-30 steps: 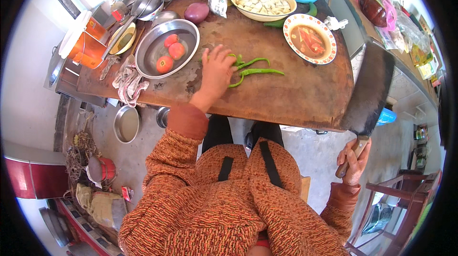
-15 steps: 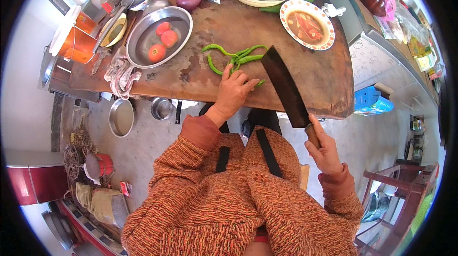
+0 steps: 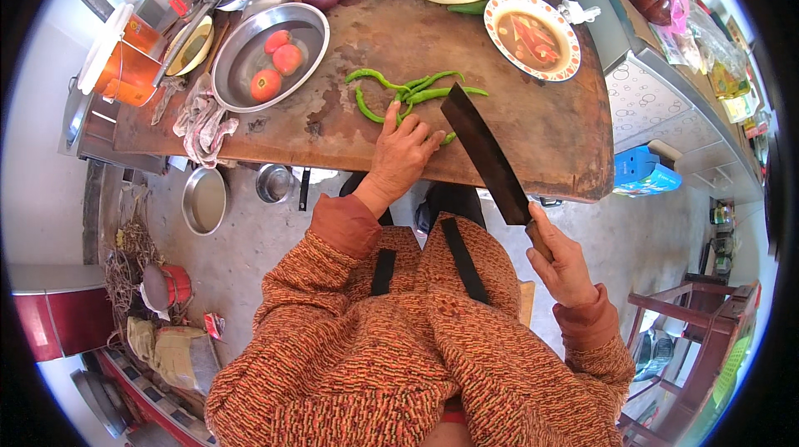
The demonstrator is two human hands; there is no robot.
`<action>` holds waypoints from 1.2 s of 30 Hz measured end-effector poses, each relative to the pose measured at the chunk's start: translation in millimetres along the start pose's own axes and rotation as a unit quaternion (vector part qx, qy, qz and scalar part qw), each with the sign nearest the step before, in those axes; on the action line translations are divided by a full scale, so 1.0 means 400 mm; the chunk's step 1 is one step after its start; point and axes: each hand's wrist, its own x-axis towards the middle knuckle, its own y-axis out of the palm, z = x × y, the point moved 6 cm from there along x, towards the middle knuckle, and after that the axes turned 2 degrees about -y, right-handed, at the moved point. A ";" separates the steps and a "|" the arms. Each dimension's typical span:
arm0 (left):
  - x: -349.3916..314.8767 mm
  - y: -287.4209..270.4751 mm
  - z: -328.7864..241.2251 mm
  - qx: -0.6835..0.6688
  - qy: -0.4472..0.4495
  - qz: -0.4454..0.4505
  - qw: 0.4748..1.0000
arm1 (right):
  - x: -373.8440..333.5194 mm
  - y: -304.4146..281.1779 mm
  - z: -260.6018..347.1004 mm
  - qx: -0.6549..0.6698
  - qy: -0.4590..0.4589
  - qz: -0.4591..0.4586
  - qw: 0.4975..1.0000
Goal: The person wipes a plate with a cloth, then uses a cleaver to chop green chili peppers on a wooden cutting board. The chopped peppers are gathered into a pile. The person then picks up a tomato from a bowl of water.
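I see my left hand (image 3: 405,150) lying spread on the green chillies (image 3: 408,91) in the middle of the wooden tabletop (image 3: 533,126). My right hand (image 3: 564,262) is clenched round the cleaver (image 3: 485,150), its blade just beside them.

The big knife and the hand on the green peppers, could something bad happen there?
Yes, maybe. The left hand presses on the green peppers, and the knife blade sits right beside its fingers, so a slip could nick them. The long peppers are curved and loose on the wooden table, so they might roll under the blade.
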 end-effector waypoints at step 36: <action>-0.012 -0.005 -0.006 0.000 0.001 -0.016 1.000 | 0.006 0.005 0.045 -0.209 -0.040 0.045 0.976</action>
